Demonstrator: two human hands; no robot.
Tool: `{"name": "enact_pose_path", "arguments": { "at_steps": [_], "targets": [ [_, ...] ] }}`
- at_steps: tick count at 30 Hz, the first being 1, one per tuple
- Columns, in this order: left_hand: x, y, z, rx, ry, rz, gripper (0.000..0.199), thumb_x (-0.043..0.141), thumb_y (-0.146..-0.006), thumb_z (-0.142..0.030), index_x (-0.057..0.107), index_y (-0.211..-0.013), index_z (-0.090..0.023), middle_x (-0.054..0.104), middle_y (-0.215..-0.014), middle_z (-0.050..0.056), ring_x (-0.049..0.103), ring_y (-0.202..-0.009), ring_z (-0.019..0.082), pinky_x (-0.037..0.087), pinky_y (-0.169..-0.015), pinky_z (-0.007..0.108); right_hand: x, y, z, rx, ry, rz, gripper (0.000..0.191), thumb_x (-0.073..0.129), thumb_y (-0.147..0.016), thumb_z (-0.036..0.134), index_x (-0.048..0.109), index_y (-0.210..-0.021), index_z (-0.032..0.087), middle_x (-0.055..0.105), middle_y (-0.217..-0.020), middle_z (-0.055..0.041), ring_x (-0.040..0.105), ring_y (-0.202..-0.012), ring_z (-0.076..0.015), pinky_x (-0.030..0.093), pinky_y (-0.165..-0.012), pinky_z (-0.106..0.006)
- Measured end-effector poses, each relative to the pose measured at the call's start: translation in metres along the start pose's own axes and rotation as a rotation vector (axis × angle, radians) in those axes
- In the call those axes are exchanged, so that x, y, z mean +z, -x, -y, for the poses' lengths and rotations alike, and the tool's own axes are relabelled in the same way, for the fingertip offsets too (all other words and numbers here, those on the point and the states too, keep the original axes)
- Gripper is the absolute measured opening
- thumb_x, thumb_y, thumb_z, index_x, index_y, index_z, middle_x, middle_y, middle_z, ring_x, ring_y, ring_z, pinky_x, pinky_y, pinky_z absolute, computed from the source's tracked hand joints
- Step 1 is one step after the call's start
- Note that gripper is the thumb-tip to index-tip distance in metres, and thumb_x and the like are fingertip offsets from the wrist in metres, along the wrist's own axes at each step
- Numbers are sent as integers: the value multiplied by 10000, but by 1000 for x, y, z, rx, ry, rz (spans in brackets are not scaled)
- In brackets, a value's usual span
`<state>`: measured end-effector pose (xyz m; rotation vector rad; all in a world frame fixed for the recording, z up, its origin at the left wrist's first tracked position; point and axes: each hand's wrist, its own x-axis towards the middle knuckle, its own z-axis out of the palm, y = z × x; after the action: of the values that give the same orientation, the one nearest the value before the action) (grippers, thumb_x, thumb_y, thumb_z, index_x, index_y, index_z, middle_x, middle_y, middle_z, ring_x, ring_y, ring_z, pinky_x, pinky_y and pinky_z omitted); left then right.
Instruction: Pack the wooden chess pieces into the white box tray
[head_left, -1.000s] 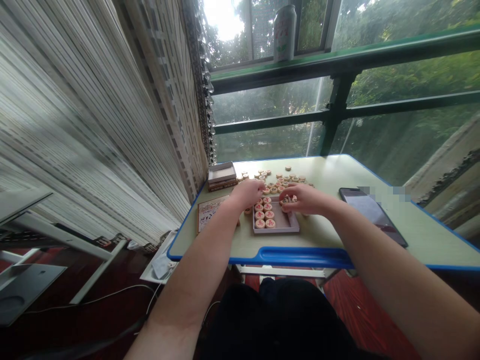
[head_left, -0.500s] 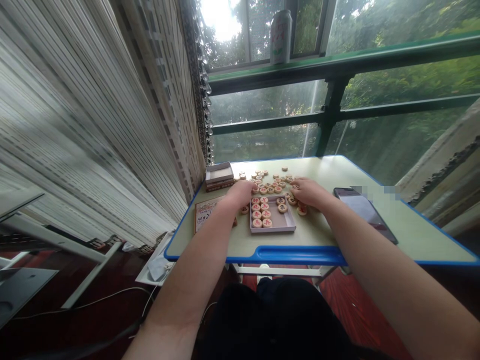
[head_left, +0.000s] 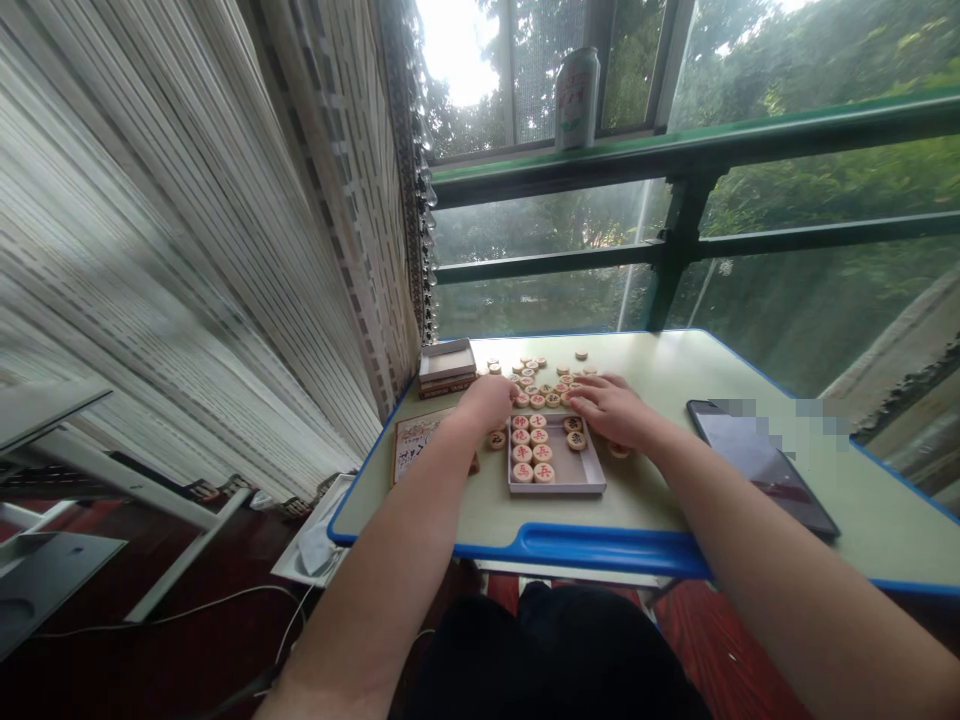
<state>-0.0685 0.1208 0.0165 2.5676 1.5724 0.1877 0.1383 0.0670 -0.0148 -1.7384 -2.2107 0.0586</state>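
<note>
A shallow box (head_left: 559, 489) lies on the light green table, with two columns of red-marked round pieces (head_left: 543, 453) on its left and two dark-marked pieces (head_left: 575, 440) at its upper right. Beyond it spreads a loose group of wooden pieces (head_left: 538, 401). My left hand (head_left: 489, 402) is at the left edge of that group, fingers bent down at the pieces; whether it grips one is hidden. My right hand (head_left: 609, 405) rests over the group's right side, fingers spread and touching pieces. A single piece (head_left: 496, 440) lies left of the box.
An illustrated board or booklet (head_left: 412, 440) is partly under my left forearm. Behind it, a box lid (head_left: 448, 361) sits on a stack. A phone (head_left: 757, 465) lies at the right. A can (head_left: 577, 98) stands on the green window rail.
My right hand has shifted slightly left over the pieces, its fingers more spread. The camera view has tilted a little, so the table appears lower. The pieces in the box are unchanged.
</note>
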Motion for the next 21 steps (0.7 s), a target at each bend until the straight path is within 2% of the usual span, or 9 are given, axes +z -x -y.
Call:
{"name": "enact_pose_path", "arguments": {
  "at_steps": [4, 8, 12, 17, 21],
  "targets": [
    [1, -2, 5, 13, 23, -65, 415, 479, -715, -19, 714, -1003, -204, 696, -1035, 77, 636, -939, 187, 484, -855, 255, 0, -1, 4, -47, -72, 67, 581, 233, -897, 573, 555, -1265, 258, 469, -1389, -24, 331, -1315, -249, 237, -1065, -431],
    [3, -2, 10, -12, 49, -92, 444, 490, -703, -11, 691, -1052, -196, 660, -1130, 83, 617, -999, 187, 467, -893, 251, -3, -1, 5, -49, -119, 135, 655, 214, -869, 643, 606, -1207, 241, 546, -1315, -40, 378, -1282, -263, 269, -1036, -437],
    [3, -1, 11, -39, 28, 7, 438, 504, -679, 4, 702, -1020, -188, 680, -1078, 91, 612, -1016, 205, 455, -902, 262, -5, -2, 1, -10, -81, 103, 636, 228, -877, 620, 624, -1187, 230, 566, -1289, -59, 395, -1265, -269, 272, -1025, -438],
    [4, -1, 11, -19, 46, -29, 396, 519, -717, -41, 706, -1019, -217, 681, -1077, 84, 617, -1000, 197, 455, -903, 268, -3, -3, -1, -7, -62, 61, 554, 235, -914, 516, 624, -1184, 228, 558, -1301, -54, 410, -1254, -250, 278, -1019, -427],
    [5, -3, 10, -24, 50, -52, 331, 518, -741, -74, 724, -959, -214, 696, -1022, 77, 630, -953, 190, 465, -892, 273, -3, -3, 0, -16, -70, 51, 517, 285, -904, 505, 661, -1113, 218, 600, -1244, -60, 450, -1206, -260, 320, -990, -398]
  ]
}}
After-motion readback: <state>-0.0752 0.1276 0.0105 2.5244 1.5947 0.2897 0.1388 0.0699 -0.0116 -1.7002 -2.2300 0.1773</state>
